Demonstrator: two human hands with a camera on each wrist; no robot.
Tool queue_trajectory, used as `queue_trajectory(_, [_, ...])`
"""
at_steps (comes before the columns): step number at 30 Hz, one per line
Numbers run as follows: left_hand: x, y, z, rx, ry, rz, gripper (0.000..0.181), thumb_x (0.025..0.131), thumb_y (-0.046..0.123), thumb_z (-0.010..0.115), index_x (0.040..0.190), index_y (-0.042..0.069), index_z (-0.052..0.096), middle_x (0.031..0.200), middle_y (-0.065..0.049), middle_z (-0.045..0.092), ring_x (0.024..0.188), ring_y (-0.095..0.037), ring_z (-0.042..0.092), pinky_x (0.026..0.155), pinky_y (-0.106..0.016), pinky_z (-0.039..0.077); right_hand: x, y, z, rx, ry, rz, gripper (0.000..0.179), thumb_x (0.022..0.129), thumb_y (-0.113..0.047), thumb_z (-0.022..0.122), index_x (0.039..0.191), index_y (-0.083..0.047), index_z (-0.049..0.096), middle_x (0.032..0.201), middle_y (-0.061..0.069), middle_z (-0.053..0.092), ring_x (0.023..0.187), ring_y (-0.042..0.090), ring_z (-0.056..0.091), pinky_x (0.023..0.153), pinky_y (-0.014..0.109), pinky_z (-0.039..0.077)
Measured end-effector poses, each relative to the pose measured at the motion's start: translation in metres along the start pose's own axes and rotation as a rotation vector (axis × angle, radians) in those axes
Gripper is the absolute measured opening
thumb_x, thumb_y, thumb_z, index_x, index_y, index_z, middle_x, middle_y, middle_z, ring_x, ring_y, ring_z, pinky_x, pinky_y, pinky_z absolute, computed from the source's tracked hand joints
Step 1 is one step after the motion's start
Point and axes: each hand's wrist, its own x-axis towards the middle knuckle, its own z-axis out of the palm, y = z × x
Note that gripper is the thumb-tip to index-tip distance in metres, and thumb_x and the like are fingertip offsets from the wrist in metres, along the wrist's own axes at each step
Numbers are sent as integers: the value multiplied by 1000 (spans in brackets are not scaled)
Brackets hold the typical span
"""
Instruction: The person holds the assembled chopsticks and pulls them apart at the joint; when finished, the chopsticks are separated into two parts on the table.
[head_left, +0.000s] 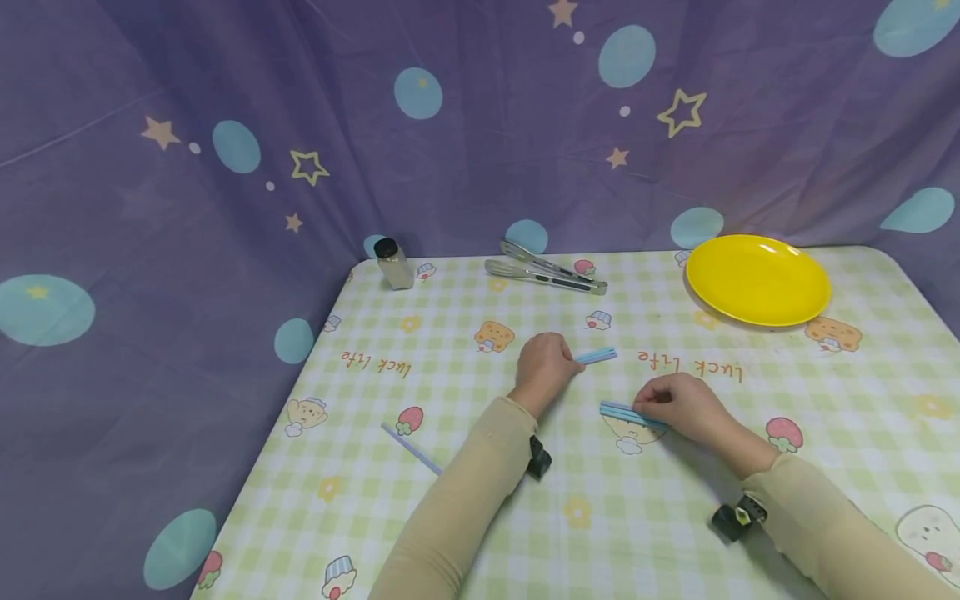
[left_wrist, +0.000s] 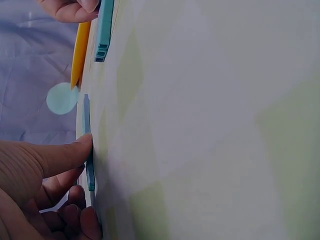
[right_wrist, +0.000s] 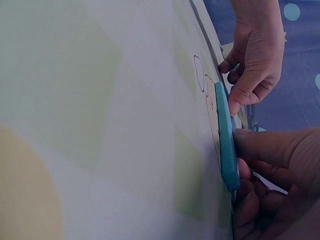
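Observation:
My left hand [head_left: 545, 367] pinches a narrow light blue bag clip [head_left: 600, 356] by its near end. In the left wrist view the thumb lies along this blue clip [left_wrist: 90, 175], close over the cloth, with the other fingers curled below. To the right and a little nearer, my right hand [head_left: 681, 404] grips a teal bag clip [head_left: 617, 412] between thumb and fingers. The right wrist view shows the teal clip [right_wrist: 226, 145] lengthwise, low over the tablecloth. Left of my left forearm lies a thin purple clip [head_left: 411, 448], its near end hidden by the sleeve.
At the back left stands a small jar with a black lid [head_left: 395, 265]. Metal tongs [head_left: 551, 273] lie at the back middle. A yellow plate [head_left: 757, 279] sits at the back right, and a purple curtain [head_left: 480, 150] hangs behind the checked tablecloth [head_left: 510, 508].

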Motion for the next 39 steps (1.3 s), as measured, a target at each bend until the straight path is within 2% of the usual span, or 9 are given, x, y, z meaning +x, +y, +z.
queue_trajectory(11, [-2, -5, -4, -7, -6, -11, 31, 76, 35, 84, 70, 16, 60, 72, 5, 55, 73, -14, 53, 72, -29, 44, 1, -3, 2, 5, -17, 16, 7, 89, -22, 72, 86, -16, 76, 83, -6, 69, 81, 14, 57, 81, 39, 45])
queue_trajectory(19, [-10, -18, -22, 31, 23, 1, 31, 79, 37, 82, 71, 16, 60, 72, 6, 57, 70, -14, 54, 64, -29, 44, 3, -4, 1, 20, -21, 54, 11, 90, -24, 70, 91, -14, 75, 87, -3, 69, 83, 17, 55, 81, 40, 44])
queue_trajectory(24, [-20, -35, -37, 8, 1, -13, 29, 80, 36, 81, 71, 17, 61, 73, 6, 59, 68, -13, 55, 60, -28, 44, 6, -6, 0, 37, -12, 55, 10, 90, -21, 70, 91, -13, 74, 89, -2, 68, 84, 19, 55, 82, 41, 44])
queue_trajectory(27, [-26, -48, -45, -22, -19, -2, 28, 81, 36, 80, 73, 16, 63, 74, 6, 60, 69, -13, 57, 62, -29, 46, 6, -12, 0, 20, 20, 38, 9, 90, -20, 70, 90, -13, 74, 86, -2, 67, 81, 17, 55, 79, 39, 44])
queue_trajectory(33, [-39, -78, -62, -145, -74, 62, 22, 83, 30, 79, 78, 14, 66, 79, 3, 62, 71, -14, 56, 68, -31, 47, 7, -34, 7, 27, 72, -32, 7, 90, -18, 70, 89, -12, 73, 82, -4, 66, 74, 14, 55, 70, 34, 44])
queue_trajectory(39, [-56, -107, -76, -226, -86, 89, 15, 86, 25, 76, 81, 16, 66, 80, 4, 61, 70, -14, 55, 65, -32, 47, 9, -55, 21, 74, 58, -121, 7, 89, -15, 70, 93, -10, 74, 87, -2, 69, 77, 14, 61, 72, 34, 51])
